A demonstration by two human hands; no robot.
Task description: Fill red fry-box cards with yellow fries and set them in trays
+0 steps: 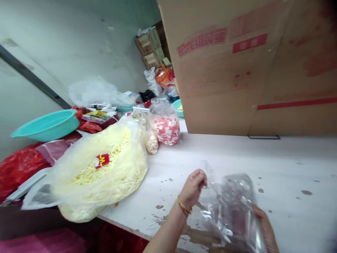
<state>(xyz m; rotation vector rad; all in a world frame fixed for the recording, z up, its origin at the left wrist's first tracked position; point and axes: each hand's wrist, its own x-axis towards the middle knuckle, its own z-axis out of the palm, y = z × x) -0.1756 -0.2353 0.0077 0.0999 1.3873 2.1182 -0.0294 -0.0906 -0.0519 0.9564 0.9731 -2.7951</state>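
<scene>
A clear plastic bag [234,207] is stretched between my hands above the front of the white table. My left hand [194,184], with a gold bangle at the wrist, pinches the bag's thin left edge. On the other side, my right hand [265,225] grips the bag, its fingers partly hidden behind the plastic. The bag looks see-through and crumpled; I cannot tell whether anything is inside. To the left rests a big translucent bag [129,179] full of small pale-yellow sticks, with a small red carton [102,161] marked with a yellow M on top.
A tall cardboard box [221,88] stands on the white table [289,165] at the back right. Bags of pink-and-white pieces [166,130] and pale pieces [152,142] sit mid-table. A turquoise basin [50,124] lies at far left, near red plastic bags [21,168]. Stacked cartons [150,45] stand behind.
</scene>
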